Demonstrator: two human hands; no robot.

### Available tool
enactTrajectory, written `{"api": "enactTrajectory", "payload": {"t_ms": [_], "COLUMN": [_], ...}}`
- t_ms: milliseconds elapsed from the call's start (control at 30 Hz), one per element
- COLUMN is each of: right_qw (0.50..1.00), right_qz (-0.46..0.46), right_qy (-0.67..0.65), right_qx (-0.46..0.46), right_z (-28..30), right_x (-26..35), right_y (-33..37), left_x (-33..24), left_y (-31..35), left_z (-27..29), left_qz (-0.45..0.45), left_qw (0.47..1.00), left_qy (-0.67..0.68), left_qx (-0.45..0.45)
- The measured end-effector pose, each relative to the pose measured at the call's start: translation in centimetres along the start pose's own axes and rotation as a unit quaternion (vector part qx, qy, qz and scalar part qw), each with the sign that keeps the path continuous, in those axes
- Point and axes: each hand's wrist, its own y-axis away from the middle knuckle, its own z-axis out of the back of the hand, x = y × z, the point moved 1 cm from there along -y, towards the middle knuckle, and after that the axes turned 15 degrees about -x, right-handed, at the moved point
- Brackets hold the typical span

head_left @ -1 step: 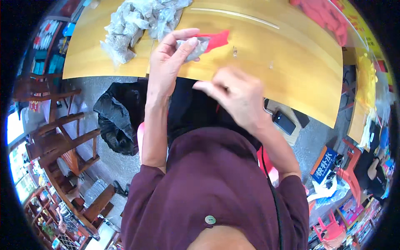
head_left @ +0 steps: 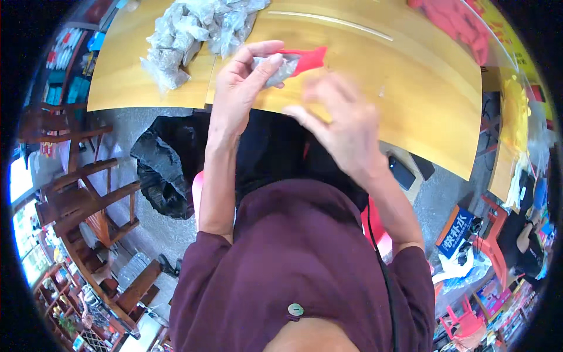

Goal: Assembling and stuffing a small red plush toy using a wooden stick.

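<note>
Your left hand (head_left: 237, 94) is raised above the near edge of the yellow worktop (head_left: 410, 100), its grip closed between thumb and fingers around a small clear plastic packet (head_left: 275, 69). A flat red strip (head_left: 308, 58) sticks out of that grip. Its long axis runs roughly level across the view, and its free end points to your right, away from your palm. Your right hand (head_left: 346, 126) hovers just below and to the right of the grip, blurred, fingers spread and loosely curled, holding nothing you could call certain; it is near the strip but apart from it. You seem to be midway through handling one packet. The next move likely needs your right fingertips to meet the strip's free end. Beyond the grip, further up the worktop, lies a heap of similar packets (head_left: 193, 29).
</note>
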Motion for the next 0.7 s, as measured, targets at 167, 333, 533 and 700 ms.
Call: {"api": "enactTrajectory", "payload": {"t_ms": [167, 333, 533, 700], "right_qw": [0.988, 0.997, 0.994, 0.983], "right_qz": [0.136, 0.033, -0.039, -0.104], "right_qy": [0.063, 0.009, -0.047, -0.14], "right_qx": [0.028, 0.074, 0.086, 0.062], "right_z": [0.1, -0.1, 0.3, 0.1], "right_x": [-1.8, -2.9, -2.6, -4.1], "right_y": [-3.0, -2.6, -2.7, -2.5], "left_x": [0.9, 1.1, 1.4, 1.8], "left_y": [-0.6, -1.1, -1.2, -1.5], "left_z": [-1.9, -2.2, -3.4, -3.2], "left_qz": [0.014, 0.041, 0.067, 0.097], "left_qw": [0.998, 0.995, 0.994, 0.985], "left_qy": [-0.014, -0.016, 0.038, 0.08], "left_qx": [0.064, 0.089, 0.083, 0.119]}}
